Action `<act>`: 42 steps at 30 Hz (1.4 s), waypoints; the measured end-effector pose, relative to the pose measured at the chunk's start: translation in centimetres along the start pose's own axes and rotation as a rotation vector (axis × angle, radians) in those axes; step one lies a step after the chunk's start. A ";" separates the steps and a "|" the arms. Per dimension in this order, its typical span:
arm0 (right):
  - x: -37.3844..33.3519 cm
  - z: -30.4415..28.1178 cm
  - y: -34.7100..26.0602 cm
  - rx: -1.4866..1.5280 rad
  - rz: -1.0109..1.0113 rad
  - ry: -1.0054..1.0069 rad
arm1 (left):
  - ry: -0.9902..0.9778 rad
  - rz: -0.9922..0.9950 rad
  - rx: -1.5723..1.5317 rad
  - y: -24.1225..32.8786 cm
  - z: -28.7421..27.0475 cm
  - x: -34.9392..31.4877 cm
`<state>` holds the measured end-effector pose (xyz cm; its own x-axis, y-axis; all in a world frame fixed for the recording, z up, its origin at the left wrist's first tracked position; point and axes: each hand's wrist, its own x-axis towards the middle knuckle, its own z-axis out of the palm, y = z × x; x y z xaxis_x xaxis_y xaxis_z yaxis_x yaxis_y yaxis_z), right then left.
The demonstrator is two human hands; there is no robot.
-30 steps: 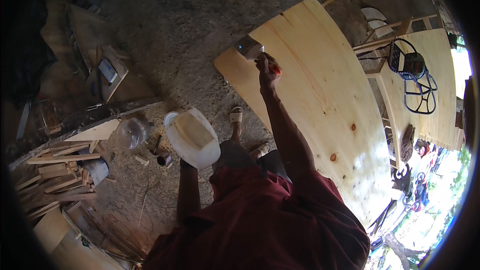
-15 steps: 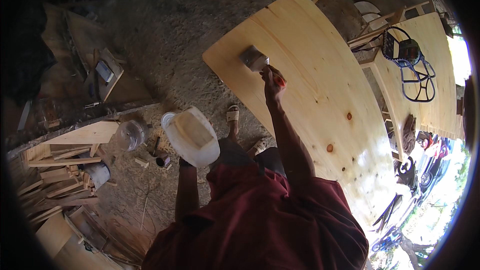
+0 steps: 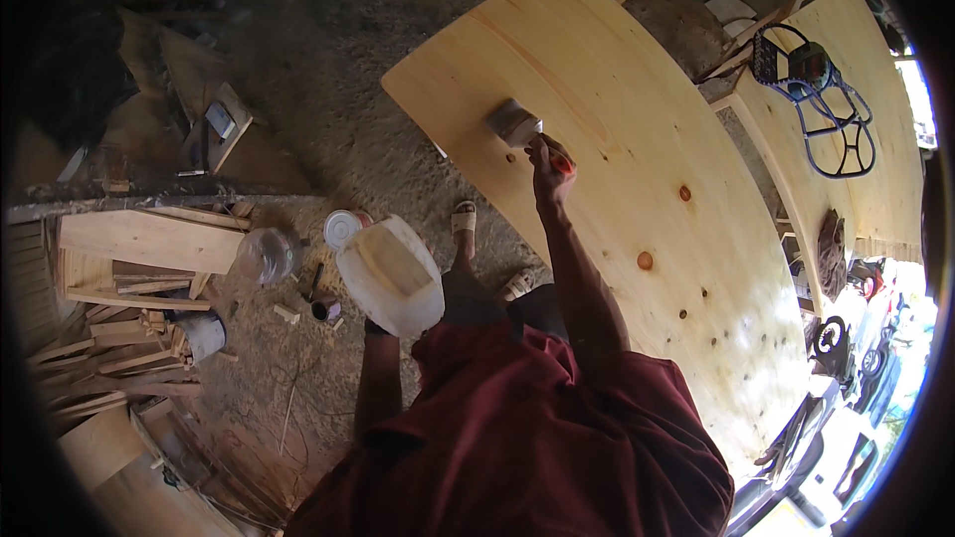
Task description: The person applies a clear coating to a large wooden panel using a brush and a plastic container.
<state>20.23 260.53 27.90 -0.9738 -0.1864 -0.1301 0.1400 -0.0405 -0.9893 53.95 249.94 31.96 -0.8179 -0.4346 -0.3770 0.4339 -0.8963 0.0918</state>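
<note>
A wide flat paintbrush (image 3: 514,122) lies with its bristles on a pale wooden panel (image 3: 617,189), close to the panel's left edge. My right hand (image 3: 550,174) is closed around its handle, which shows some red. On my left, a whitish translucent plastic container (image 3: 391,276), cut open at the top, is held up in front of my body. My left hand is mostly hidden beneath it; only the wrist (image 3: 378,330) and a little of the fingers show. What the container holds is hard to make out.
Cut timber (image 3: 129,338) is heaped at the left beside a bucket (image 3: 204,336). A clear plastic tub (image 3: 266,257), a lidded white pail (image 3: 343,229) and a small can (image 3: 325,309) stand on the floor. At right, a blue metal-framed item (image 3: 836,129) rests on another wooden panel (image 3: 885,159).
The brush has moved along the panel, toward me and rightward from its far left corner. My head view has turned slightly. Both hands keep their hold.
</note>
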 end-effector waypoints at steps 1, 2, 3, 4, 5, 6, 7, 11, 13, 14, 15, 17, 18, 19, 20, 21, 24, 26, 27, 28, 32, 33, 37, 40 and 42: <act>-0.4 -1.0 0.0 0.004 -0.016 -0.019 | 0.002 0.000 -0.002 -1.0 -0.2 -1.0; -0.7 -2.0 0.0 -0.002 -0.021 -0.031 | 0.003 0.003 -0.003 -2.0 -0.4 -2.0; -1.1 -2.9 0.0 -0.010 -0.015 -0.036 | 0.007 0.005 -0.008 -3.1 -0.6 -3.1; -1.5 -3.9 0.1 -0.014 -0.032 -0.035 | 0.012 0.005 -0.012 -4.2 -0.9 -4.2; -1.7 -4.6 0.2 -0.019 -0.039 -0.029 | 0.017 0.006 -0.016 -5.2 -1.1 -5.3; -2.1 -5.4 0.2 -0.031 -0.029 -0.017 | 0.024 0.008 -0.017 -6.2 -1.4 -6.4; -2.4 -6.1 0.3 -0.027 -0.038 -0.030 | 0.032 0.006 -0.019 -7.2 -1.6 -7.6; -3.7 -9.4 0.1 -0.005 -0.042 -0.044 | 0.057 0.005 -0.029 -10.4 -2.0 -11.3; -4.4 -10.9 0.0 0.027 -0.042 -0.047 | 0.066 0.003 -0.037 -11.6 -2.1 -12.9; -4.8 -11.6 -0.1 0.046 -0.035 -0.048 | 0.068 0.006 -0.040 -12.2 -2.1 -13.6; -5.1 -12.3 -0.2 0.059 -0.012 -0.040 | 0.071 0.007 -0.042 -12.7 -2.1 -14.4; -5.6 -13.7 -0.5 0.022 -0.004 -0.036 | 0.070 0.010 -0.042 -13.7 -2.2 -15.6; -5.9 -14.4 -0.7 -0.008 0.018 -0.021 | 0.068 0.017 -0.041 -14.1 -2.2 -16.1; -6.2 -15.1 -0.8 0.013 0.009 -0.030 | 0.069 0.022 -0.039 -14.5 -2.2 -16.6; -6.6 -15.9 -0.9 0.025 0.010 -0.030 | 0.066 0.026 -0.036 -14.8 -2.2 -17.1; -7.0 -16.7 -1.0 0.037 0.011 -0.030 | 0.064 0.033 -0.029 -15.3 -2.3 -17.7; -8.1 -19.4 -1.0 0.002 0.000 -0.023 | 0.051 0.052 -0.013 -16.4 -2.6 -19.2; -8.9 -21.1 -0.9 0.042 -0.026 -0.025 | 0.039 0.067 -0.008 -17.4 -3.0 -20.3; -9.3 -22.1 -0.9 0.057 -0.036 -0.024 | 0.035 0.076 -0.012 -17.9 -3.3 -20.8; -9.7 -23.1 -0.8 0.060 -0.040 -0.024 | 0.028 0.086 -0.016 -18.5 -3.6 -21.5; -11.1 -26.9 -0.8 0.068 -0.040 -0.026 | 0.014 0.122 -0.050 -21.7 -4.9 -24.7; -11.5 -28.2 -0.7 0.060 -0.025 -0.015 | 0.011 0.125 -0.061 -22.8 -5.3 -25.7; -12.7 -32.6 -0.5 0.045 -0.041 -0.059 | 0.035 0.137 -0.132 -26.8 -7.4 -30.8; -13.8 -35.6 -1.0 0.018 -0.019 -0.032 | 0.060 0.143 -0.219 -29.4 -8.4 -34.8; -15.1 -37.7 -1.6 0.041 -0.007 -0.038 | 0.076 0.152 -0.294 -30.9 -8.5 -37.0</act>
<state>27.95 300.39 28.98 -0.9673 -0.2236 -0.1201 0.1414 -0.0818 -0.9866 74.00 294.46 35.27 -0.7097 -0.5433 -0.4485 0.6482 -0.7530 -0.1135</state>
